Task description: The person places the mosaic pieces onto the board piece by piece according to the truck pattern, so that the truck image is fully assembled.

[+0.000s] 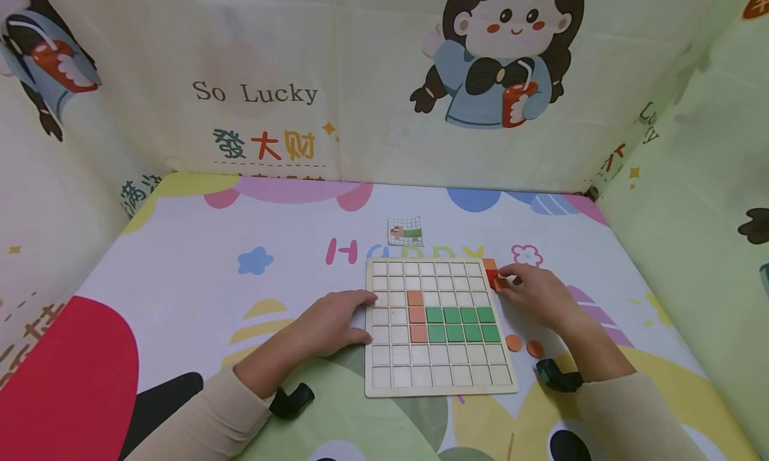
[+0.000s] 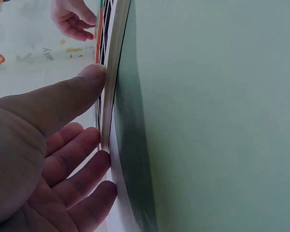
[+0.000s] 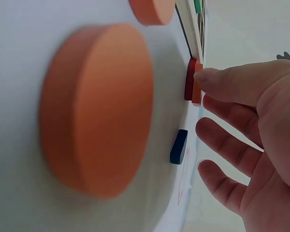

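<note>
Here's the right hand [image 1: 535, 297] at the far right corner of the board [image 1: 441, 374], thumb and index finger in a narrow pinch on a small orange block [image 3: 197, 87], hard by a red block [image 3: 189, 79]. Tight quarters, and that's the danger: with the pieces crowded beside the board's right edge, a stray fingertip could drag the red block along. The hold looks like fingertips only, so a crooked lift might let the orange block slip.

Over on the board's left edge, the left hand [image 1: 336, 322] rests with its fingers apart, touching the rim rather than gripping it. Light contact, I'd judge; if the right knuckles bump the board, it could slide on the table [image 1: 300, 227] and jolt the 8 green tiles [image 1: 452, 315] and 3 pink tiles [image 1: 416, 315] out of line.

And watch those 2 orange discs [image 1: 513, 343]! They lie beside the board's right edge, toward its near right corner, with the wrist camera [image 1: 559, 375] close by. A low sweep of that arm could send them toward the table's right edge.

Past the board's far edge, a small picture card [image 1: 405, 234]; misread it, and a piece could land in the wrong cell.
</note>
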A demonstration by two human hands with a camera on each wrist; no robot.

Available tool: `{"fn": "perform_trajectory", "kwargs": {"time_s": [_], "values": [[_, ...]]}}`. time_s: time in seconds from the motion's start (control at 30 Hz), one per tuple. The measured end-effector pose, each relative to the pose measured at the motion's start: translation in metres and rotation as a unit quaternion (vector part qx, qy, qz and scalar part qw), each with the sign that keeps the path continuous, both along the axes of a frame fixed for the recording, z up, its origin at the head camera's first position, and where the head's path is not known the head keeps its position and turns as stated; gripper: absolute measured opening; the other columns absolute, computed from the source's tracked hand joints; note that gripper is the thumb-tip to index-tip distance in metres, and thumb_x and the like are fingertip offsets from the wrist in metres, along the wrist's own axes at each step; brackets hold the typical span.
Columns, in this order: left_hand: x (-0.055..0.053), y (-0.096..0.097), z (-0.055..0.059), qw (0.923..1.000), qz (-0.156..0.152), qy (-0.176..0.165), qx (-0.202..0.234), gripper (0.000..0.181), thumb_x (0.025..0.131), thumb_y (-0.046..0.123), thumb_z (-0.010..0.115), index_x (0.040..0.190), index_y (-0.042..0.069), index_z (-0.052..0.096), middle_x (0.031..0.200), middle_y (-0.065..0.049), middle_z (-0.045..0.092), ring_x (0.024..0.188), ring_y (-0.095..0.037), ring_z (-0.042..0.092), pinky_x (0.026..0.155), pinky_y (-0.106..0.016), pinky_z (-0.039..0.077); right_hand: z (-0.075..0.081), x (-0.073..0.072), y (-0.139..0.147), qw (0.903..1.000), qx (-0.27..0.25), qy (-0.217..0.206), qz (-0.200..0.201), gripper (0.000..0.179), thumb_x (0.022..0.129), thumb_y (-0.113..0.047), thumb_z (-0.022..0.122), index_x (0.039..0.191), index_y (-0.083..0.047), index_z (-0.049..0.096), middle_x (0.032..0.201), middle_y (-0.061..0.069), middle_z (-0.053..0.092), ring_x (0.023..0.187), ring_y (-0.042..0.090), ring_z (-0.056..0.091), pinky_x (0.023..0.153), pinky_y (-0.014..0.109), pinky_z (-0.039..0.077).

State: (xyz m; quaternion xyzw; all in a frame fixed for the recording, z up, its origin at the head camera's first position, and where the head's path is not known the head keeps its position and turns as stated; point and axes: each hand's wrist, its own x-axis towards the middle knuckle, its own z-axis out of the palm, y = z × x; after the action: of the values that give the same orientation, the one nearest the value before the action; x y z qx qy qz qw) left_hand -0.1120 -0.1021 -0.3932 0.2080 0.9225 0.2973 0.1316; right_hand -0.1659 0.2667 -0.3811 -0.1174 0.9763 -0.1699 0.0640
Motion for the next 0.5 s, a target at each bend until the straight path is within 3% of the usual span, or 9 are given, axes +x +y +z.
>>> {"fn": "perform_trajectory", "kwargs": {"time_s": [0.5], "values": [[-0.0003,0.0000,-0.0008,1.0000,0.005,-0.005,-0.001,0.063,0.082,0.017,0.084,0.137,0.005,0.058,0.135,-0.007,0.060,0.127,-0.026,0.053,0.106,-0.041,0.043,0.0002,0.0029,-0.0004,0.9999,-0.006,0.009,0.006,0.028,0.090,-0.019,0.074,0.113,-0.002,0.071,0.107,0.016,0.068,0.102,0.039,0.059,0.091,0.058,0.048]]}}
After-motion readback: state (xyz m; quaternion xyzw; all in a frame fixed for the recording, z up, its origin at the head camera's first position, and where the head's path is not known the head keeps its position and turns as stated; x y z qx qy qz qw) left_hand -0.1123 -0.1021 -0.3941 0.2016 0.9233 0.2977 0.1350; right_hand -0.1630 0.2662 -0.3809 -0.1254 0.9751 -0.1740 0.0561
